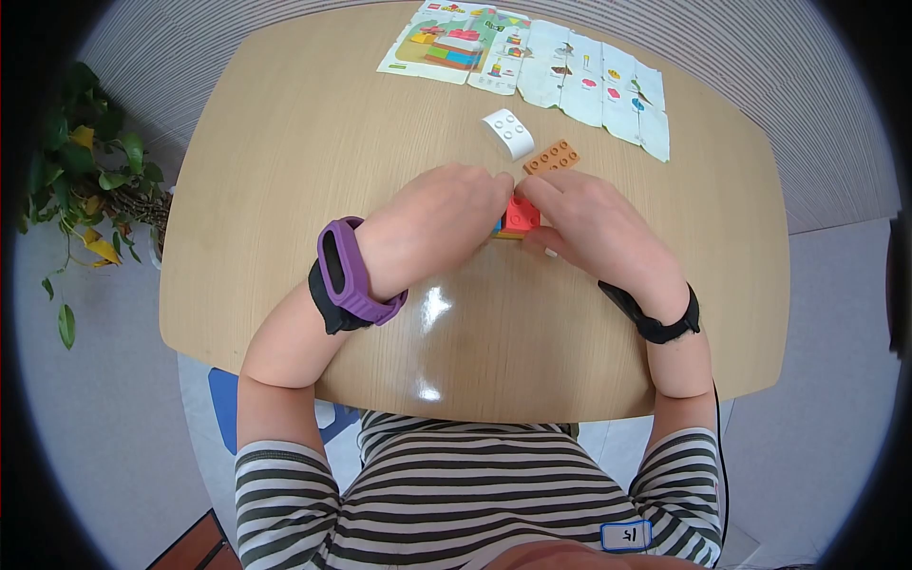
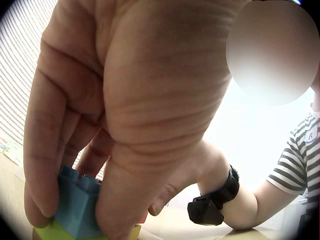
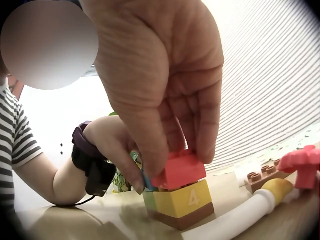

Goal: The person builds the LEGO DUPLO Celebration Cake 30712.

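Note:
Both hands meet over a small stack of toy building bricks on the table. My left hand (image 1: 432, 218) pinches a blue brick (image 2: 77, 207) between thumb and fingers, low over a lime-green brick (image 2: 52, 233). With thumb and fingertips my right hand (image 1: 608, 228) grips a red brick (image 3: 181, 171). That red brick sits tilted on a yellow brick (image 3: 186, 200) marked with a 4, and a thin gap shows under it. At the bottom of the stack lies a brown base (image 3: 182, 220). In the head view, the hands cover most of the stack.
Just beyond the hands lie a white curved brick (image 1: 508, 134) and a brown studded plate (image 1: 548, 158). A white tube-shaped piece with a yellow tip (image 3: 277, 188) and a red piece (image 3: 303, 165) lie beside the stack. An unfolded instruction sheet (image 1: 546, 71) covers the table's far edge.

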`<control>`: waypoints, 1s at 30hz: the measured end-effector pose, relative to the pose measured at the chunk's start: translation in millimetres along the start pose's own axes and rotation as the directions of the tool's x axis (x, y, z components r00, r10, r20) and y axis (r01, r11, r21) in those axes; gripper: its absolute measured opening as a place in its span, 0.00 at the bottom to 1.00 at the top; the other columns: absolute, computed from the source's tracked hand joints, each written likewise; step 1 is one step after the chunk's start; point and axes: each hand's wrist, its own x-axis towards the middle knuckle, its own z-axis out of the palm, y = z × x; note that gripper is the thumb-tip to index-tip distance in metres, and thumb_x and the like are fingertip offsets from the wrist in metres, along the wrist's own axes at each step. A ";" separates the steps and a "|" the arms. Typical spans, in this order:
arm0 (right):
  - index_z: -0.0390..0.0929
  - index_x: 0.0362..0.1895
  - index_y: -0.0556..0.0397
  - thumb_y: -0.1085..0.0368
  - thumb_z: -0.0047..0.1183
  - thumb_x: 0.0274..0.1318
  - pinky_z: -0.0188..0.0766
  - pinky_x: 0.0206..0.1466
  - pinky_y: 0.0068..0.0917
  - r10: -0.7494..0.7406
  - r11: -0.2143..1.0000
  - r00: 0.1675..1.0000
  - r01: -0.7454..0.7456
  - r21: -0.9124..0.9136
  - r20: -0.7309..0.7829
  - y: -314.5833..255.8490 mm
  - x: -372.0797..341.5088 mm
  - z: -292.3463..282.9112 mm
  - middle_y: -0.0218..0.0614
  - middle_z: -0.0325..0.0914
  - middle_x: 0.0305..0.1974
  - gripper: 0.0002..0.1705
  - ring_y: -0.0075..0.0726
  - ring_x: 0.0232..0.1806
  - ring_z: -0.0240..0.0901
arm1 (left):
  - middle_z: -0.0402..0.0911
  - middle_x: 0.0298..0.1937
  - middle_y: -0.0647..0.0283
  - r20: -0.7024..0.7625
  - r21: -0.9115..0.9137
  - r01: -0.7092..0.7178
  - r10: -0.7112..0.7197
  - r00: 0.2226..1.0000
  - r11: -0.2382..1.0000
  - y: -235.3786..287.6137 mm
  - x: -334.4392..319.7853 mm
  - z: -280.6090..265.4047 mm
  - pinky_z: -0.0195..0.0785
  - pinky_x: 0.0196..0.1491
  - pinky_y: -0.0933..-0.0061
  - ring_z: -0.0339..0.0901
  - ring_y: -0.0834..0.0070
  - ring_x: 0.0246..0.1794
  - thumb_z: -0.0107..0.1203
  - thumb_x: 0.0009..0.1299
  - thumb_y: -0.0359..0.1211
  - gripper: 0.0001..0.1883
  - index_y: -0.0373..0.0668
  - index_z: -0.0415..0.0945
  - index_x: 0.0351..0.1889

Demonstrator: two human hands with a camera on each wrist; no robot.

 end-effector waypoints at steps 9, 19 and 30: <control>0.69 0.34 0.57 0.69 0.59 0.43 0.69 0.37 0.40 -0.024 0.999 1.000 0.025 0.024 -0.017 2.1 -0.1 -0.1 0.43 0.72 0.29 0.14 0.49 0.36 0.72 | 0.78 0.30 0.52 0.005 -0.008 -0.001 0.001 1.000 1.000 0.0 0.2 0.0 0.69 0.39 0.61 0.76 0.55 0.35 0.60 0.58 0.31 0.14 0.36 0.68 0.37; 0.68 0.33 0.58 0.70 0.59 0.42 0.69 0.38 0.40 -0.032 0.999 0.999 0.033 0.036 -0.029 2.8 0.5 0.0 0.43 0.72 0.29 0.14 0.50 0.36 0.72 | 0.78 0.30 0.52 0.003 -0.014 0.009 -0.009 1.000 1.000 0.2 0.1 -0.4 0.69 0.38 0.61 0.76 0.55 0.34 0.60 0.59 0.31 0.13 0.36 0.68 0.36; 0.69 0.33 0.58 0.70 0.59 0.43 0.69 0.38 0.40 -0.035 0.999 0.999 0.036 0.029 -0.029 1.9 0.7 0.0 0.43 0.72 0.29 0.13 0.50 0.36 0.72 | 0.78 0.30 0.52 -0.016 -0.003 0.001 -0.001 1.000 1.000 0.7 -0.4 0.3 0.70 0.38 0.61 0.76 0.56 0.34 0.59 0.59 0.31 0.13 0.35 0.69 0.37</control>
